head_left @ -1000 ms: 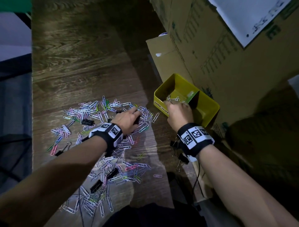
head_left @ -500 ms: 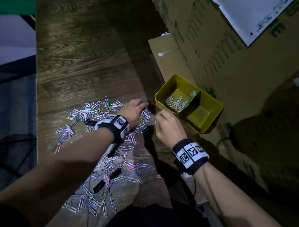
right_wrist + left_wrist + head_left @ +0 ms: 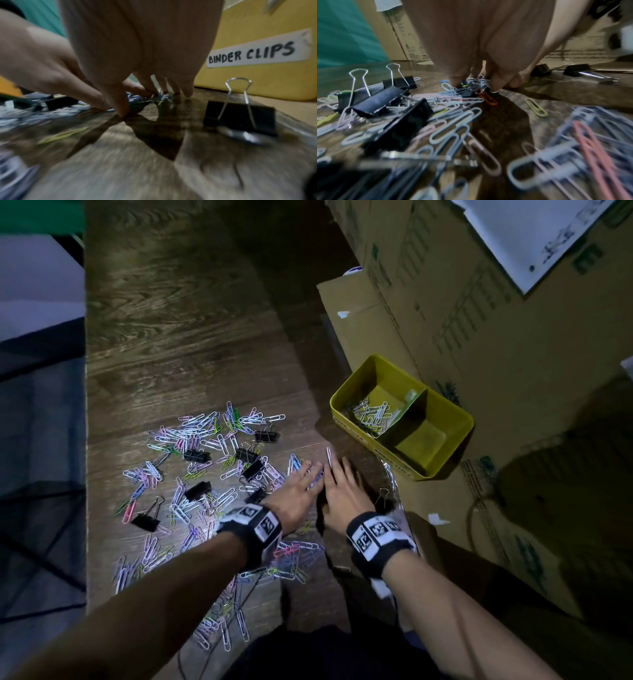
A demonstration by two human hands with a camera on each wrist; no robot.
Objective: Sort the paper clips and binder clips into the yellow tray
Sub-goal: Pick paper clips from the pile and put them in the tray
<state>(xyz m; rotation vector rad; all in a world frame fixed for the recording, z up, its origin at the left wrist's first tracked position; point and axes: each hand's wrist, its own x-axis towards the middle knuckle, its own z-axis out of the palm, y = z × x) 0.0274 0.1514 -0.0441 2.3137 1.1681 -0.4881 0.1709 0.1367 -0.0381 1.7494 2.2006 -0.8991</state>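
Observation:
The yellow tray (image 3: 455,419) stands at the right with a divider across it. Its left compartment holds several paper clips (image 3: 371,414); the right compartment shows none. Coloured paper clips (image 3: 202,433) and black binder clips (image 3: 197,455) lie scattered over the wooden table. My left hand (image 3: 308,470) and right hand (image 3: 337,470) lie side by side at the pile's right edge, fingers stretched, tips on the table. A small bunch of paper clips (image 3: 477,83) is pressed between the fingertips of both hands. One black binder clip (image 3: 240,119) stands just right of my right hand (image 3: 154,97).
Large cardboard boxes (image 3: 479,320) rise behind and to the right of the tray. The tray's front wall carries a label reading BINDER CLIPS (image 3: 257,54). The table edge (image 3: 85,440) runs down the left. Bare wood (image 3: 188,320) lies beyond the pile.
My right hand has come away from the tray, back down to the table next to the left hand. The left hand has shifted right along the pile to meet it.

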